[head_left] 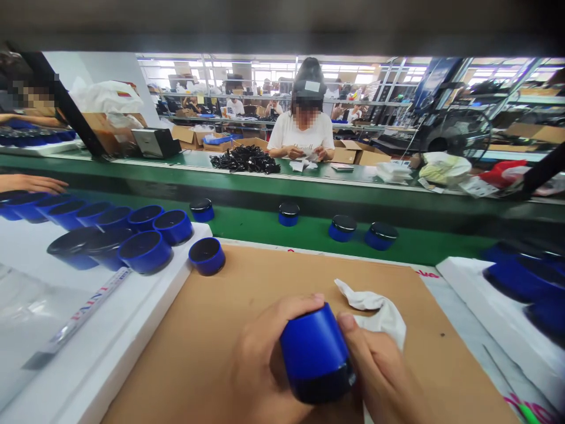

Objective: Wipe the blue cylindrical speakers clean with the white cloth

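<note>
A blue cylinder with a glossy black end (315,347) is tilted above the cardboard, its black end towards me. My left hand (258,353) is wrapped round its left side, with a finger over the upper edge. My right hand (382,368) is closed at the cylinder's right side, thumb pointing up. A crumpled white cloth (388,315) comes out from behind the right hand, and a bit of white shows below it too, so the hand appears to grip it. The fingers under the cylinder are hidden. One similar blue cylinder (207,256) stands at the cardboard's far left corner.
Several blue cylinders (145,252) stand on a white foam board (170,300) at left, beside a tape-like "PAINT" strip (88,309). More (529,277) sit at right. Others (289,214) stand on the green belt (247,221). Another person's hand (33,183) is at far left; a person (304,126) sits opposite.
</note>
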The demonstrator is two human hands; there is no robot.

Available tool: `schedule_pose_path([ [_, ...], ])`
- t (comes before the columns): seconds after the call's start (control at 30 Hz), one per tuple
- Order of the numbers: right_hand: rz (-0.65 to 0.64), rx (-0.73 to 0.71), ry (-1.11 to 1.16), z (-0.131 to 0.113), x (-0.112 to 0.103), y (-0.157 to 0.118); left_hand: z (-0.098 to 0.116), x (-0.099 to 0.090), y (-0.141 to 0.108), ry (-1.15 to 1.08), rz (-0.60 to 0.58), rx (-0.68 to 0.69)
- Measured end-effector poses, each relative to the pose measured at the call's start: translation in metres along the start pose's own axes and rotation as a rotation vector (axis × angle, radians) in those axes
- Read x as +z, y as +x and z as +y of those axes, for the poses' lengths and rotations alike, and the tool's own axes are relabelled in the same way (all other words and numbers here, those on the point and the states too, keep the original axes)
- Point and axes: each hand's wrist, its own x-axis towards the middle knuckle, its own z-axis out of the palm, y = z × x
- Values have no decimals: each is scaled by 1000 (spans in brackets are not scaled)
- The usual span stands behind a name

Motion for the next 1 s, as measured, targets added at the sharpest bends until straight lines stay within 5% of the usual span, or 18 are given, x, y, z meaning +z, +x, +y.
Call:
schedule_pose_path([
  [0.07,61,-177,-192,0,-7,4,-9,6,1,-25,3,147],
  [0.2,-72,-230,66,-10,-10,7,-22,19,3,-110,132,351],
  [0.27,-163,-353,2,-17,-10,8,-19,20,5,-48,69,312],
  [0.43,2,-280,-3,-26,-13,8,-7,10,10,137,-157,234],
  [0.53,6,-424,-41,-27,-13,6,-5,5,8,133,-189,217],
  [0.77,90,-432,-68,-26,-5,0,-18,-10,-6,-86,-329,91],
  [1.0,23,-668,-156,-16,-9,0,-12,-17,-4,-295,-420,46],
])
